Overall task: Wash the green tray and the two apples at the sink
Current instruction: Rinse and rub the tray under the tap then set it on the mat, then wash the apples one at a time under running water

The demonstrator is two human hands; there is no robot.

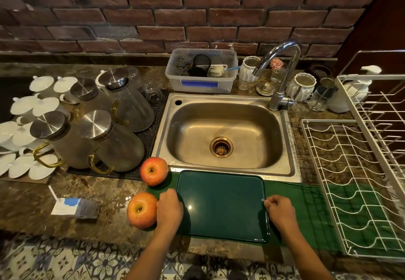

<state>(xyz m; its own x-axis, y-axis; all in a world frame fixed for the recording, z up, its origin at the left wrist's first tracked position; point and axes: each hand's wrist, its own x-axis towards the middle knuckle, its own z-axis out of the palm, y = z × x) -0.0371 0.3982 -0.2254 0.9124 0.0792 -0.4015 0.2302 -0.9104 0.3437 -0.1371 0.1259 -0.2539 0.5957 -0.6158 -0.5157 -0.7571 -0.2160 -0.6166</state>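
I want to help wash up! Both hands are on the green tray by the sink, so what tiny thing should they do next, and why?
Probably lift the green tray off the green cloth and carry it forward over the sink. The left hand and right hand already grip its two side edges, the basin is empty, and the faucet is not running. Both apples lie beside the tray, not on it.

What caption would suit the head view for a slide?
Both hands, left hand and right hand, grip the green tray by its side edges before the sink, two apples beside it.
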